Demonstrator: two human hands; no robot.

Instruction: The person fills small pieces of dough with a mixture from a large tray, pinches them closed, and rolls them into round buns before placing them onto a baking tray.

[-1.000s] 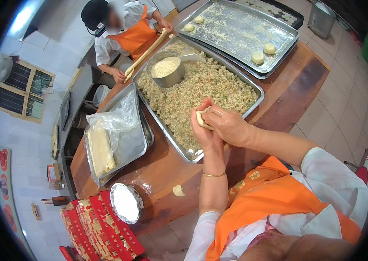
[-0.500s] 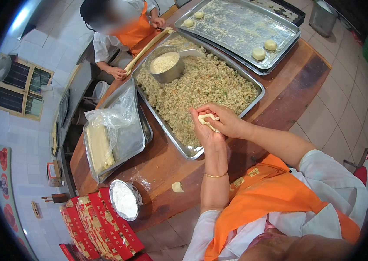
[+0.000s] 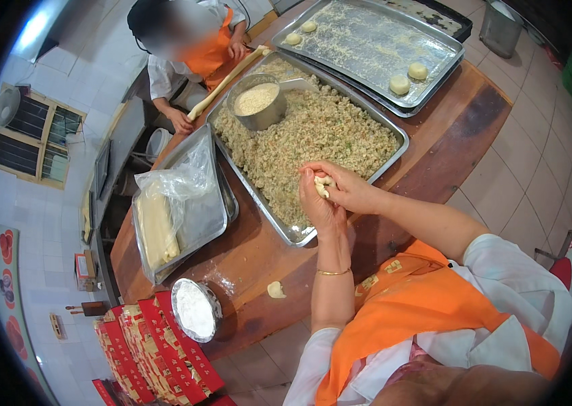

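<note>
Pinching a dough piece shut: left hand and right hand grip it above the filling tray; sealing likely follows.

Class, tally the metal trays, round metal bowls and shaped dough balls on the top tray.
Metal trays: 3, the filling tray, top tray, dough-log tray
Round metal bowls: 2
Dough balls: 4
Total: 9

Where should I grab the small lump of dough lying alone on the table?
Pinch the dough lump across its sides from straight above. It is small, lies flat on the bare wooden table, and nothing touches it; the flour bowl sits apart on its left.
</note>
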